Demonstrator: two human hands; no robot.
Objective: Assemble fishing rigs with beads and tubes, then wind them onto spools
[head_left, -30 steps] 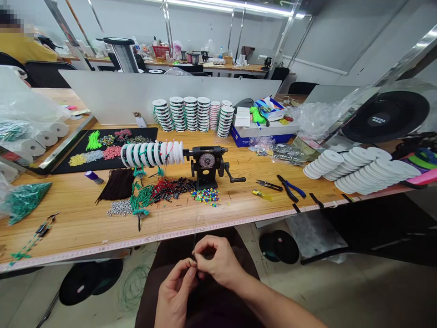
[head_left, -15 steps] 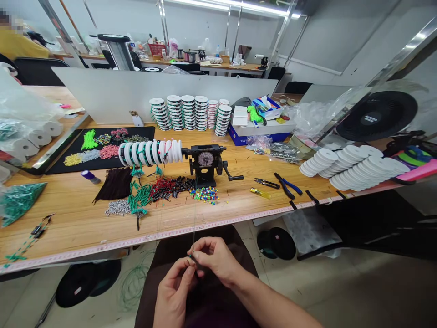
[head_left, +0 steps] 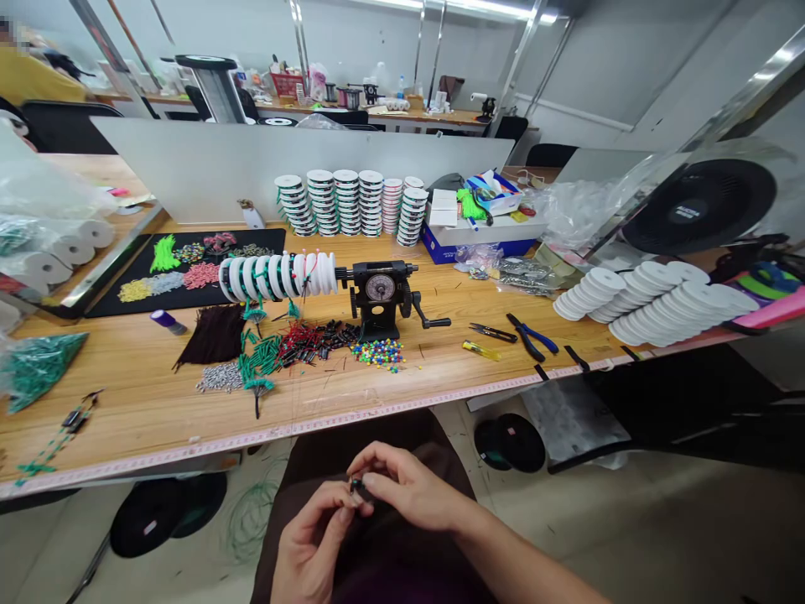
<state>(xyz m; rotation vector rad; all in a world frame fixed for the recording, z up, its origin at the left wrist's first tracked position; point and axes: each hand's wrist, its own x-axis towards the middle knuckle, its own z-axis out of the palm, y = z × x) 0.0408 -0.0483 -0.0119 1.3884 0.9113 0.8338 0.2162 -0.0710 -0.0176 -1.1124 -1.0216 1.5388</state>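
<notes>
Above my lap, my left hand (head_left: 314, 533) is closed in a pinch, thumb against forefinger. Close against its fingertips, my right hand (head_left: 415, 491) pinches too, its fingers curled. Between the two sets of fingertips is a small dark piece (head_left: 357, 484) with a hint of green; its exact kind is too small to tell. On the table ahead stands a black hand-crank winder (head_left: 379, 294), with a row of white spools (head_left: 277, 278) on its shaft. In front of it lie green tubes (head_left: 259, 359), red and black pieces (head_left: 308, 346) and coloured beads (head_left: 379, 354).
Pliers (head_left: 532, 337), small snips (head_left: 494, 333) and a yellow tool (head_left: 481, 351) lie to the right. Stacked spools (head_left: 345, 205) stand at the back, and white spools (head_left: 654, 306) lie far right. A measuring tape (head_left: 251, 436) runs along the front edge. Behind left sits a person (head_left: 38, 75).
Both hands have shifted slightly down, still pinching together. The thin line that rose from the fingertips toward the table edge no longer shows clearly. The view has tilted a little.
</notes>
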